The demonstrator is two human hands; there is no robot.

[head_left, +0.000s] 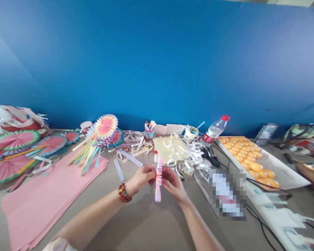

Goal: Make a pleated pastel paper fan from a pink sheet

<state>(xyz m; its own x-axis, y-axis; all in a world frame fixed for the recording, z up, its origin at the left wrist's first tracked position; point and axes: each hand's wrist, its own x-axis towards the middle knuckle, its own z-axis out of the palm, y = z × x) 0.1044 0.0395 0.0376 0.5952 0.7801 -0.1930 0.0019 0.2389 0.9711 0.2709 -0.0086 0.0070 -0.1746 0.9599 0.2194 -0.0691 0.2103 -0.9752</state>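
Observation:
Over the middle of the table, a narrow pleated strip of pink and white paper (pixel 158 177) stands between my two hands. My left hand (pixel 144 176), with a beaded bracelet (pixel 124 193) at the wrist, pinches the strip from the left. From the other side, my right hand (pixel 174 183) grips it with thumb and curled fingers. The strip's lower end pokes out below my fingers, and part of its middle is hidden by them. Finished paper fans (pixel 106 128) with pleated round heads and pastel handles lie farther left, on a stack of pink sheets (pixel 52 195).
White paper ribbons (pixel 180 153) tangle behind my hands, near a pen cup (pixel 149 131) and a capped bottle (pixel 216 130). A tray of orange egg-shaped pieces (pixel 247 153) sits right, beside power strips (pixel 279 216) and cables. Another person's hand (pixel 312 176) is at the far right.

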